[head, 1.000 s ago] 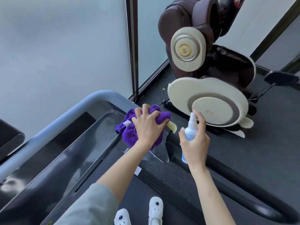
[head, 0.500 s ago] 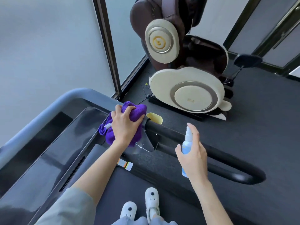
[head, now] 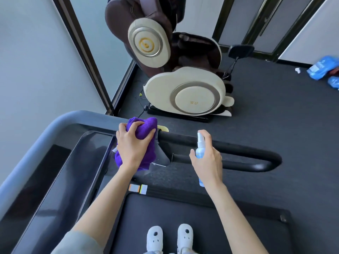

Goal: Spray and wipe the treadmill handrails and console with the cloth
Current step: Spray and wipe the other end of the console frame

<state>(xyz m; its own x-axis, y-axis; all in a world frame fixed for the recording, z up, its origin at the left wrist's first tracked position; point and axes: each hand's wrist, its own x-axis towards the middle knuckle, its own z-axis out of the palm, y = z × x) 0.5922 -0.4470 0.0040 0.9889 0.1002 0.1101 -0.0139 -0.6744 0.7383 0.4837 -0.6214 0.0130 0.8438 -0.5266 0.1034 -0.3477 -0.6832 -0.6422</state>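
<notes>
Home gym: treadmill, massage chair, dark carpeted floor.

Open floor beyond handrail; massage chair stands near.

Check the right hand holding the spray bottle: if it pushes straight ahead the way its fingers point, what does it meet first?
Probably the black handrail. The right hand grips the spray bottle with its fingers pointing forward, and the rail's upper bar runs right across that line. Depth from this head view is unclear, so the hand could pass just above it.
</notes>
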